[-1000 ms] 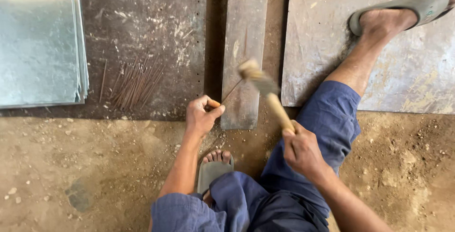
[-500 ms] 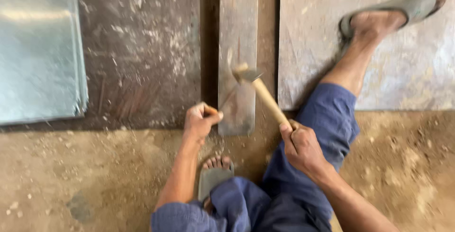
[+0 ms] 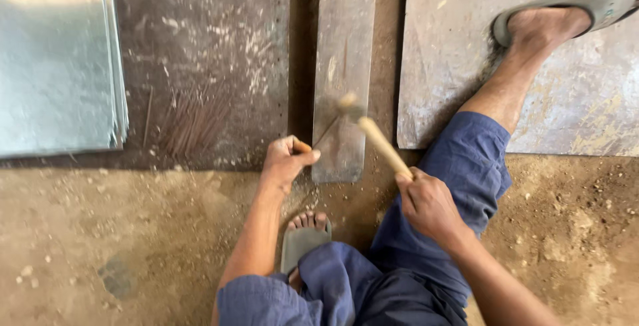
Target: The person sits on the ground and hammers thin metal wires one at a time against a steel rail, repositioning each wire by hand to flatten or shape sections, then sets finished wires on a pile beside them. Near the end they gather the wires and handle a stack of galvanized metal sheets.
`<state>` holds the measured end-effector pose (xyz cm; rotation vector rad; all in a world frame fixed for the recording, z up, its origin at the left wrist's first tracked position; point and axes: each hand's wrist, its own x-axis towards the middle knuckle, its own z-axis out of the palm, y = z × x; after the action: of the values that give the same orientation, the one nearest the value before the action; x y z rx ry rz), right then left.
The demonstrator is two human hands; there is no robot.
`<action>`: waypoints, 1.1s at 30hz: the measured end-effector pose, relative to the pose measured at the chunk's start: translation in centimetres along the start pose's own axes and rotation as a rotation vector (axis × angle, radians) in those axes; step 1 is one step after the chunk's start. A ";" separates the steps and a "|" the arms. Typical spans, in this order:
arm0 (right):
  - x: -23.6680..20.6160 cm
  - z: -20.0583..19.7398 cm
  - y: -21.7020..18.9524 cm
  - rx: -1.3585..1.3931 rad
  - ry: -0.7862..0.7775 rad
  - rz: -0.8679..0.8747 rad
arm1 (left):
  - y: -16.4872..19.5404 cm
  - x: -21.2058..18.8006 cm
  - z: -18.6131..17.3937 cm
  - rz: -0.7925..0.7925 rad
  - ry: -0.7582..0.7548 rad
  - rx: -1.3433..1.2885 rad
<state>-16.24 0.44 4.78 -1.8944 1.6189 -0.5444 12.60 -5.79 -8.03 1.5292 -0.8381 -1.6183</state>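
A person sat on a dirt floor (image 3: 100,246) and worked a narrow metal strip (image 3: 346,46) that lay lengthwise from the centre of the scene toward twelve o'clock. The right hand (image 3: 426,203) was closed around the wooden handle of a hammer (image 3: 373,136), its blurred head just over the near end of the strip. The left hand (image 3: 286,160), at about nine o'clock from the hammer head, was closed on a thin rod (image 3: 324,131), perhaps a punch or a chisel, whose tip met the strip under the hammer head. The marks on the strip were too blurred to read, so how much of it was already worked could not be told; the hammering appeared to be in full swing. A stack of shiny metal sheets (image 3: 60,60) lay at ten o'clock on a dark, scuffed plate (image 3: 219,46), and a sandalled foot (image 3: 552,20) rested on another plate (image 3: 586,100) at two o'clock.
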 end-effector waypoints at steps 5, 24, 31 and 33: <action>0.0 -0.3 -0.6 0.056 0.031 0.113 | 0.2 -0.1 0.0 0.007 -0.006 0.021; -0.9 0.6 -1.0 0.100 0.003 0.107 | 0.5 -0.6 0.2 0.029 0.035 0.003; -1.2 0.9 -2.1 -0.089 -0.122 0.096 | 0.3 -0.3 0.1 0.017 0.038 0.027; -1.6 0.9 -2.3 0.054 -0.071 0.094 | 0.2 -0.3 0.1 0.003 0.046 0.061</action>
<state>-14.22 2.36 5.72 -1.7686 1.6220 -0.4722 12.51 -5.63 -7.64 1.6014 -0.8710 -1.5622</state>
